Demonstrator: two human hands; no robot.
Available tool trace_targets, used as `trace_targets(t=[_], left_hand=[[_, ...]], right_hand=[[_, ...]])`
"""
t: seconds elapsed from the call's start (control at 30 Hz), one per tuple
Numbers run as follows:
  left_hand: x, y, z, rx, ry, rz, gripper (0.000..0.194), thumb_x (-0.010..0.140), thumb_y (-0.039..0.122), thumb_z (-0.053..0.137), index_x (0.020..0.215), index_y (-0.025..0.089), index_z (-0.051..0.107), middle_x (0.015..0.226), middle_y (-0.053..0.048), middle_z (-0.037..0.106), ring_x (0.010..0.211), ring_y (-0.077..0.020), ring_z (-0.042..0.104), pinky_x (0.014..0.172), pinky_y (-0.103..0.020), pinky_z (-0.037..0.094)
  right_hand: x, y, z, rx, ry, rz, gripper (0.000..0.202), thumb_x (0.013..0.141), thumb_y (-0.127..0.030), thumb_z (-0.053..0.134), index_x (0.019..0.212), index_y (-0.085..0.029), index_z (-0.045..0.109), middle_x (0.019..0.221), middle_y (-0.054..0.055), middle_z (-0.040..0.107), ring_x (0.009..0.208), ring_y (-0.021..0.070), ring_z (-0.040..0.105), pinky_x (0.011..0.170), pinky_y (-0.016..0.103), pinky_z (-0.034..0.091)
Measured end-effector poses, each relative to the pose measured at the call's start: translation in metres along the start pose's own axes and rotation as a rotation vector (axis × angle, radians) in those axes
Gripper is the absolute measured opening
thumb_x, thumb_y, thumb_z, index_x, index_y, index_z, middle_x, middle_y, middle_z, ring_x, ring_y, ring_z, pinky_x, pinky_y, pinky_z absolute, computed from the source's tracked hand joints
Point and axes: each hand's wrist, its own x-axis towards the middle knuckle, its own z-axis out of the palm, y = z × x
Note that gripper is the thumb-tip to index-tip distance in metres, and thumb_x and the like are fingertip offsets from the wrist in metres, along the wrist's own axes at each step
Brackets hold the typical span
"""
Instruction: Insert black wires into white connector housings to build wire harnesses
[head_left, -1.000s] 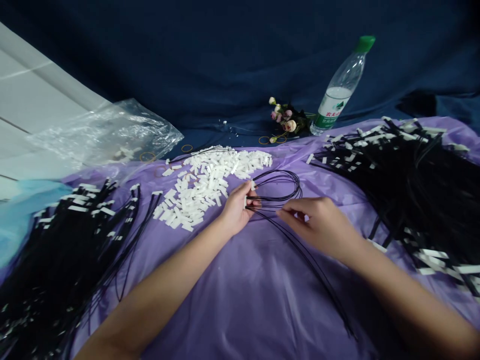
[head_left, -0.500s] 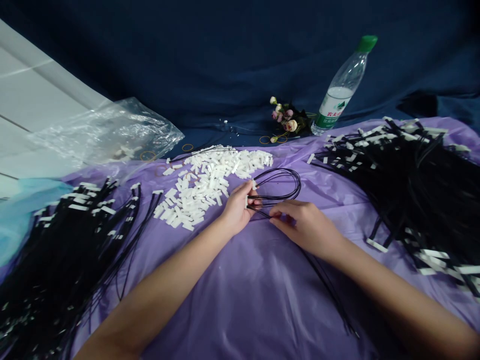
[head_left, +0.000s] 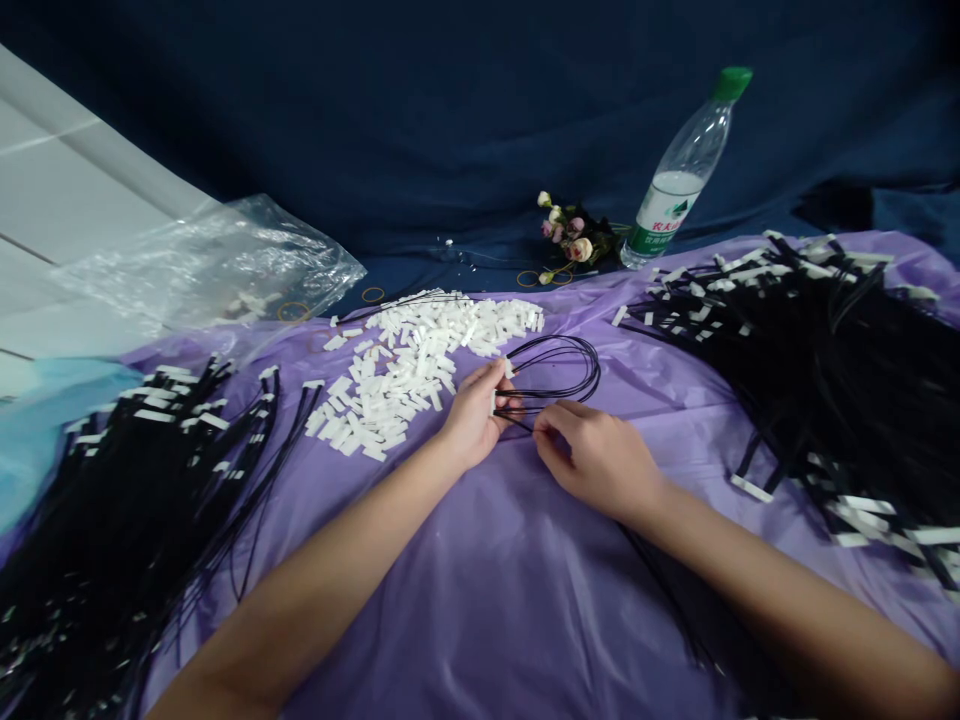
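In the middle of the head view, my left hand [head_left: 476, 415] is closed on a wire harness, whose looped black wires [head_left: 589, 370] curve out to the right. Two white connectors [head_left: 508, 368] show at its fingertips. Close by on the right, my right hand [head_left: 600, 455] pinches a thin black wire that runs toward the lower connector; its exact tip is hidden by the fingers. Loose black wire ends [head_left: 675, 610] trail from beneath the right hand and forearm. Just beyond the left hand lies a pile of white connector housings [head_left: 412, 360].
Bundles of black wires with white connectors lie at left [head_left: 112, 520] and right [head_left: 817, 370] on the purple sheet [head_left: 480, 580]. Behind are a clear plastic bag [head_left: 247, 250], artificial flowers [head_left: 570, 235], rubber bands [head_left: 373, 294] and a leaning water bottle [head_left: 675, 190].
My right hand has shifted slightly left, its fingers closer to the connector and curled tighter. My left hand keeps its hold in nearly the same place.
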Motion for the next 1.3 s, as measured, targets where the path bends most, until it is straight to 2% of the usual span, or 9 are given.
trace_targets(t=[0.37, 0.57, 0.63, 0.73, 0.8, 0.87, 1.03, 1.17, 1.3], left_hand=[[0.001, 0.001, 0.000, 0.011, 0.002, -0.010, 0.033, 0.068, 0.038, 0.077, 0.083, 0.014, 0.059, 0.063, 0.005, 0.048, 0.048, -0.0052, 0.049, 0.046, -0.017, 0.040], [-0.001, 0.002, 0.002, 0.024, -0.005, -0.023, 0.033, 0.068, 0.037, 0.077, 0.082, 0.015, 0.058, 0.063, 0.005, 0.047, 0.048, -0.0051, 0.048, 0.045, -0.017, 0.041], [-0.001, 0.002, 0.002, 0.022, -0.006, -0.021, 0.032, 0.068, 0.037, 0.077, 0.082, 0.015, 0.058, 0.063, 0.005, 0.048, 0.047, -0.0045, 0.047, 0.045, -0.017, 0.041], [-0.002, 0.001, 0.001, 0.036, -0.003, -0.014, 0.033, 0.068, 0.038, 0.077, 0.083, 0.015, 0.058, 0.065, 0.005, 0.049, 0.048, -0.0053, 0.048, 0.045, -0.018, 0.043], [-0.002, 0.002, 0.001, 0.054, -0.002, -0.014, 0.034, 0.068, 0.039, 0.077, 0.085, 0.016, 0.058, 0.067, 0.004, 0.050, 0.049, -0.0066, 0.051, 0.046, -0.020, 0.045], [-0.003, 0.003, 0.002, 0.066, 0.010, -0.018, 0.035, 0.067, 0.039, 0.077, 0.085, 0.016, 0.057, 0.068, 0.004, 0.050, 0.051, -0.0079, 0.053, 0.045, -0.020, 0.046], [-0.004, 0.003, 0.004, 0.037, -0.005, -0.008, 0.036, 0.067, 0.038, 0.078, 0.084, 0.016, 0.056, 0.068, 0.005, 0.046, 0.049, -0.0048, 0.049, 0.044, -0.018, 0.043], [-0.004, 0.003, 0.003, 0.014, -0.013, -0.008, 0.033, 0.068, 0.037, 0.077, 0.083, 0.015, 0.057, 0.068, 0.005, 0.043, 0.048, -0.0023, 0.043, 0.044, -0.016, 0.042], [-0.004, 0.003, 0.002, 0.006, -0.021, -0.015, 0.032, 0.068, 0.036, 0.077, 0.082, 0.015, 0.057, 0.068, 0.005, 0.043, 0.048, -0.0021, 0.042, 0.046, -0.016, 0.042]], right_hand=[[0.003, 0.000, 0.001, 0.183, -0.021, 0.059, 0.011, 0.091, -0.022, 0.040, 0.090, -0.019, 0.051, 0.089, 0.004, 0.061, 0.071, 0.0168, 0.057, 0.059, 0.027, 0.031], [0.005, 0.006, 0.004, 0.389, 0.041, 0.103, 0.011, 0.092, -0.024, 0.040, 0.093, -0.019, 0.050, 0.074, 0.002, 0.059, 0.062, 0.0146, 0.054, 0.060, 0.026, 0.033], [0.007, 0.007, 0.004, 0.565, 0.076, 0.091, 0.009, 0.092, -0.025, 0.044, 0.090, -0.019, 0.051, 0.069, 0.000, 0.055, 0.059, 0.0129, 0.050, 0.057, 0.025, 0.033], [0.011, 0.009, -0.002, 1.096, -0.009, 0.181, 0.011, 0.088, -0.030, 0.050, 0.090, -0.019, 0.053, 0.063, -0.003, 0.049, 0.049, 0.0089, 0.041, 0.046, 0.022, 0.029], [0.014, 0.012, -0.009, 1.467, -0.111, 0.302, 0.014, 0.085, -0.032, 0.054, 0.093, -0.019, 0.056, 0.068, -0.003, 0.052, 0.045, 0.0068, 0.039, 0.039, 0.019, 0.027], [0.016, 0.016, -0.017, 1.709, -0.134, 0.389, 0.017, 0.080, -0.030, 0.060, 0.094, -0.020, 0.059, 0.081, -0.001, 0.059, 0.048, 0.0070, 0.048, 0.038, 0.018, 0.032], [0.019, 0.023, -0.026, 1.824, 0.042, 0.407, 0.024, 0.075, -0.031, 0.072, 0.095, -0.021, 0.064, 0.094, -0.001, 0.062, 0.060, 0.0085, 0.059, 0.044, 0.018, 0.044], [0.021, 0.030, -0.026, 1.766, 0.324, 0.360, 0.023, 0.077, -0.038, 0.071, 0.089, -0.020, 0.066, 0.071, -0.005, 0.051, 0.049, 0.0042, 0.046, 0.043, 0.017, 0.040], [0.025, 0.046, -0.037, 1.720, 0.618, 0.309, 0.017, 0.081, -0.041, 0.066, 0.084, -0.024, 0.063, 0.075, -0.004, 0.050, 0.062, 0.0064, 0.051, 0.062, 0.020, 0.048]])
